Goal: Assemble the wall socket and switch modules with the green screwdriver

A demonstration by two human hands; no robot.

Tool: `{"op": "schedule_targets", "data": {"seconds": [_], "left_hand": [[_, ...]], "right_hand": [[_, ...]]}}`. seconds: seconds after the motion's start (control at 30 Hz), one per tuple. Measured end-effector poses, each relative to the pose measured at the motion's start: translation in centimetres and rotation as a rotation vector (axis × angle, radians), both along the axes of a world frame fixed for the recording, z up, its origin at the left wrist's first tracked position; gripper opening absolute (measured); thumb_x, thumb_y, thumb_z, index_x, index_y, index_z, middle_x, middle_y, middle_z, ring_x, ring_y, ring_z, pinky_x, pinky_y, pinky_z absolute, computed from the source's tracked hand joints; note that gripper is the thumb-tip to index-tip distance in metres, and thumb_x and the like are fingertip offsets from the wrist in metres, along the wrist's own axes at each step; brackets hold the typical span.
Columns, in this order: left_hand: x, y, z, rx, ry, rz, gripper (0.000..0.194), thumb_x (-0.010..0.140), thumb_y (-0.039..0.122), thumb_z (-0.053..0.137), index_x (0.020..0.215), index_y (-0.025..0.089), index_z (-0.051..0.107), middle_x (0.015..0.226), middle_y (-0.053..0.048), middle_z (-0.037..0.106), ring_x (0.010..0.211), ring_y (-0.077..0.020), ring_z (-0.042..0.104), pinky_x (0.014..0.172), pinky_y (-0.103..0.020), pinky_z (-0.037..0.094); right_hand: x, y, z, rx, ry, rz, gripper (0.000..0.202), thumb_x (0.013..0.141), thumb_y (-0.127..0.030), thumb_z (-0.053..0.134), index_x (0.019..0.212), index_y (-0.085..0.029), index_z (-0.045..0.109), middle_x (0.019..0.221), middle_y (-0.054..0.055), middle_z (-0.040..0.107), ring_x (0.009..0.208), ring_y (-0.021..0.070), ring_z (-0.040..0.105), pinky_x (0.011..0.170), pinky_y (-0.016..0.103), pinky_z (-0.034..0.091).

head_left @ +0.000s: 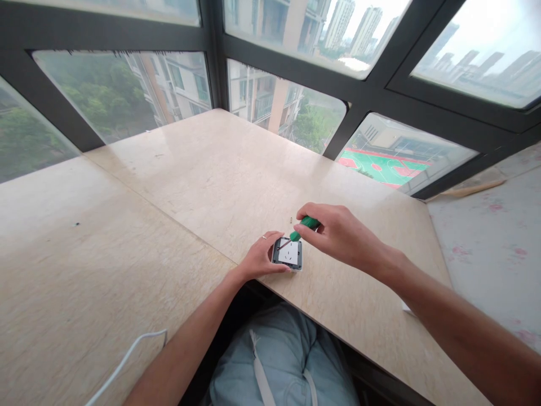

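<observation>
A wall socket [288, 254] with a white face and a dark frame lies near the front edge of the stone sill. My left hand [262, 256] grips it from the left, thumb along the near side and fingers along the far side. In my right hand [329, 225] is a screwdriver [300, 230] with a green handle, held tilted. Its tip points down at the left part of the socket's dark frame; whether it sits in a screw is too small to tell. Just beyond the socket lies a small metal piece [291, 220], perhaps a screw.
The pale stone sill [177, 169] runs to dark window frames [217, 56]. At lower left lies a white cable [127, 355]. A tiny dark bit [76, 224] rests on the left. A white object [407, 308] is partly hidden by my right forearm. Patterned wall [494, 248] stands at right.
</observation>
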State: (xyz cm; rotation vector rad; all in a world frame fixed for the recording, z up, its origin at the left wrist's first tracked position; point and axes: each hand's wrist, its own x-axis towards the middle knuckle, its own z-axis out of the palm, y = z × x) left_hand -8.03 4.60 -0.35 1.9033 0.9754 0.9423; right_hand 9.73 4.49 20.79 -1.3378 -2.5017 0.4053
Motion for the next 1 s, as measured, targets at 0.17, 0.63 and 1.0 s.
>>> {"op": "schedule_targets", "data": {"seconds": [0.17, 0.63, 1.0], "left_hand": [[-0.01, 0.00, -0.10, 0.008, -0.014, -0.004, 0.093, 0.062, 0.052, 0.090, 0.141, 0.022, 0.051, 0.141, -0.014, 0.054, 0.131, -0.0345, 0.052, 0.112, -0.050, 0.042], [-0.05, 0.02, -0.06, 0.007, -0.015, -0.011, 0.092, 0.063, 0.051, 0.090, 0.141, 0.022, 0.050, 0.142, -0.015, 0.054, 0.133, -0.0349, 0.050, 0.114, -0.051, 0.040], [0.07, 0.06, -0.05, 0.004, -0.020, -0.014, 0.090, 0.063, 0.049, 0.090, 0.139, 0.022, 0.051, 0.140, -0.015, 0.055, 0.132, -0.0339, 0.051, 0.114, -0.050, 0.041]], "right_hand": [[0.04, 0.16, -0.53, -0.010, -0.025, -0.003, 0.010, 0.092, -0.023, 0.055, 0.091, -0.017, 0.063, 0.081, 0.004, 0.069, 0.071, 0.0158, 0.059, 0.066, 0.027, 0.039], [0.52, 0.63, -0.79, -0.002, -0.052, 0.043, 0.011, 0.083, -0.013, 0.054, 0.090, -0.016, 0.063, 0.084, 0.005, 0.065, 0.072, 0.0158, 0.058, 0.068, 0.028, 0.042], [0.89, 0.88, -0.83, 0.000, -0.072, 0.045, 0.015, 0.081, -0.011, 0.055, 0.091, -0.017, 0.063, 0.090, 0.007, 0.065, 0.079, 0.0185, 0.061, 0.073, 0.030, 0.046]]}}
